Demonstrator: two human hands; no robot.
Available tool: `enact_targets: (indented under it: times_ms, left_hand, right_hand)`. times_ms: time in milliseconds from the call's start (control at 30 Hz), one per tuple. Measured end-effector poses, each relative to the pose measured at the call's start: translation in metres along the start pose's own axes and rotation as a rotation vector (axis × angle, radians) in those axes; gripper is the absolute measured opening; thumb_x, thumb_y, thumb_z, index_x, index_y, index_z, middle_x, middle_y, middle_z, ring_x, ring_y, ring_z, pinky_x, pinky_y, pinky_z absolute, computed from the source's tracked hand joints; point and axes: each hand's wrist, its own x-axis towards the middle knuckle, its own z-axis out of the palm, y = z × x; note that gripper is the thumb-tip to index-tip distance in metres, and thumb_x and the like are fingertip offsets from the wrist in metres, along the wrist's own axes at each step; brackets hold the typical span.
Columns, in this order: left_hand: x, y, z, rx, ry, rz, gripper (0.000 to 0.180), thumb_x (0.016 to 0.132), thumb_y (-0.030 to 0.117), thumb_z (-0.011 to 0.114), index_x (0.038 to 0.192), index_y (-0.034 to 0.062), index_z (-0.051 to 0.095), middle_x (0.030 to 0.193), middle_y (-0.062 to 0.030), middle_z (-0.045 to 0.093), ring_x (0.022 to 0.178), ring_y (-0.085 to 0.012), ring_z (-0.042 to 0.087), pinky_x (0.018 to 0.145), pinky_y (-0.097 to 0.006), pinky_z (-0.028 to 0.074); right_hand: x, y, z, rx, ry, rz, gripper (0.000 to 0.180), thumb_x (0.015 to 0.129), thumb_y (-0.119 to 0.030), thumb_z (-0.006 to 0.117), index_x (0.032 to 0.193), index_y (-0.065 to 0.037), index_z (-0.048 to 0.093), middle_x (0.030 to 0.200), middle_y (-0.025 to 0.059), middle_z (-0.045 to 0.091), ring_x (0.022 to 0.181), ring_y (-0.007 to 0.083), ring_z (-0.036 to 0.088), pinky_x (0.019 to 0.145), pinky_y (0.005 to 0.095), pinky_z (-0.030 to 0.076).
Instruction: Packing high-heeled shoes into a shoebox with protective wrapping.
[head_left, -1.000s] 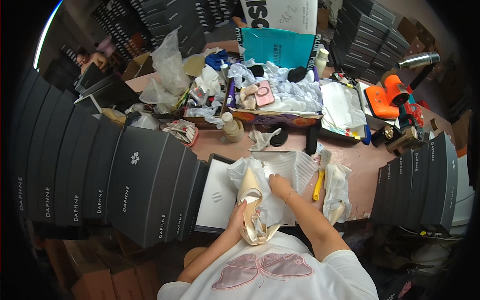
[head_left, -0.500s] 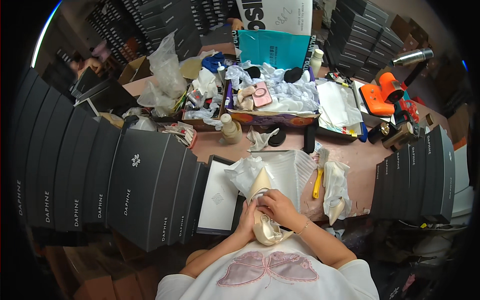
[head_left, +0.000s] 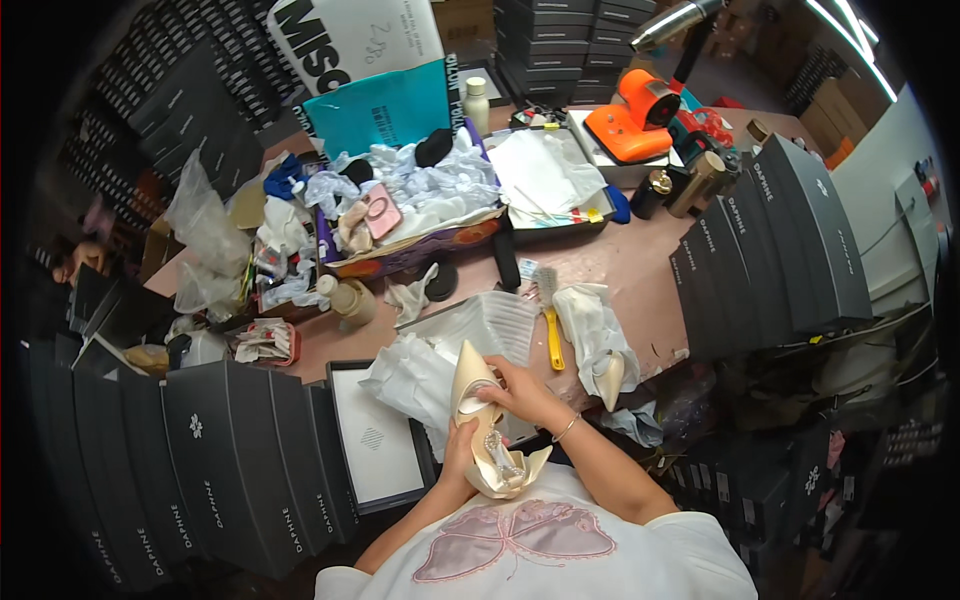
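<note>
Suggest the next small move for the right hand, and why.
Probably press the white material gently toward the toe: the right hand has its fingers at the opening of the cream shoe, where that material shows, and the left hand supports the side.

Under our fingers [head_left: 503, 394] we had a cream shoe [head_left: 470, 372], left of them white paper [head_left: 400, 382], right of them a yellow brush handle [head_left: 554, 342], far beyond them an orange device [head_left: 630, 130] and dusty-pink table [head_left: 645, 270], and nearer our body than them a white shirt [head_left: 660, 560] with a mauve butterfly [head_left: 560, 532].
</note>
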Motion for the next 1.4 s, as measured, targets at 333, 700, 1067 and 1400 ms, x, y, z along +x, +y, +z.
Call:
enact_targets:
  times_ms: [333,700,1067,1400]
  left_hand:
    - [0.016,0.053,0.004,0.575,-0.031,0.362,0.057,0.096,0.022,0.053,0.144,0.0054,0.027,0.132,-0.0128,0.048,0.123,-0.0199,0.045,0.103,-0.031,0.034]
    - [0.017,0.018,0.013,-0.044,0.107,0.410,0.053,0.095,0.034,0.054,0.135,0.0061,0.035,0.131,-0.0087,0.048,0.119,-0.0226,0.050,0.099,-0.040,0.043]
    - [-0.034,0.078,-0.023,-0.347,-0.060,0.267,0.039,0.099,0.034,0.044,0.123,0.0049,0.052,0.119,-0.0062,0.060,0.109,-0.0208,0.057,0.094,-0.034,0.045]
    - [-0.110,0.177,0.040,0.117,-0.014,1.578,0.038,0.102,0.032,0.036,0.082,0.0024,0.049,0.079,-0.0125,0.054,0.061,-0.0197,0.055,0.065,-0.035,0.051]
  right_hand:
    - [-0.062,0.200,-0.123,0.003,0.481,0.390,0.055,0.077,-0.013,0.066,0.127,0.002,0.049,0.111,0.0177,0.063,0.100,0.0261,0.062,0.088,0.0350,0.047]
    - [-0.044,-0.044,-0.012,-0.517,0.358,-0.229,0.044,0.085,-0.016,0.064,0.123,0.001,0.052,0.097,0.0010,0.062,0.083,0.0131,0.057,0.076,0.0298,0.048]
    - [-0.031,-0.030,0.027,0.292,-0.139,0.037,0.033,0.085,-0.018,0.059,0.113,0.000,0.060,0.100,0.0056,0.065,0.087,0.0102,0.056,0.078,0.0281,0.047]
    - [0.012,-0.033,-0.017,-0.417,0.269,-0.064,0.043,0.079,-0.034,0.067,0.106,0.000,0.062,0.092,0.0203,0.066,0.086,0.0324,0.065,0.076,0.0381,0.050]
